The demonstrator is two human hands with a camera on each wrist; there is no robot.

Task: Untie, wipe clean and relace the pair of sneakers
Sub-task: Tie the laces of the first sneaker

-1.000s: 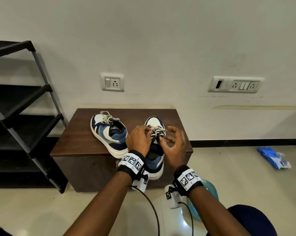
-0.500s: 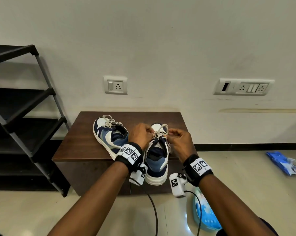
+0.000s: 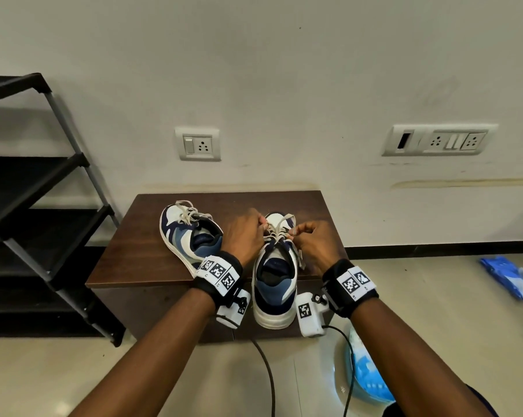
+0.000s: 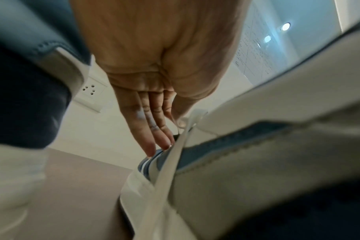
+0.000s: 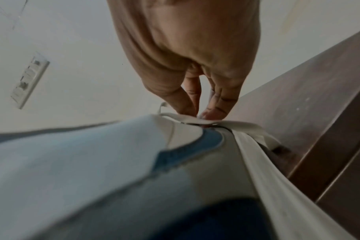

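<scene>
Head view: 2 hands on the laces of 1 sneaker, 2nd sneaker beside it

Head cam, L to R. 1 black shelf rack [image 3: 34, 206] stands at far left against the wall. 2 socket plates on the wall: a small one [image 3: 197, 143] above the table, a wide one [image 3: 439, 140] further right. 1 dark wood table [image 3: 124, 251] carries both sneakers, 2 in all, white w/ blue and navy panels.

Left sneaker [image 3: 183, 236] lies angled, toe toward the wall, laces bunched on top, no hand on it. Just to its right comes the left hand [image 3: 243, 236], 1 marker wristband and 1 small camera unit w/ cable at the wrist. Thumb and forefinger pinch a lace end at the upper eyelets; in the left wrist cam the other fingers [image 4: 152, 123] run out straight along the shoe's side.

Right sneaker [image 3: 275, 284] stands toe to the wall, heel over the near table edge. Its laces [image 3: 279, 228] cross several times and fan out to both hands.

Right hand [image 3: 314, 242], same band and cam setup, pinches the other lace end at the shoe's right side. Right wrist cam shows fingertips [image 5: 212, 112] closed on the flat white lace, w/ a loose length trailing down the shoe's flank.

On the floor: 1 pale blue round item [image 3: 368, 377] by the right forearm, can't tell what it is; 1 blue plastic packet [image 3: 506, 276] at far right.
</scene>
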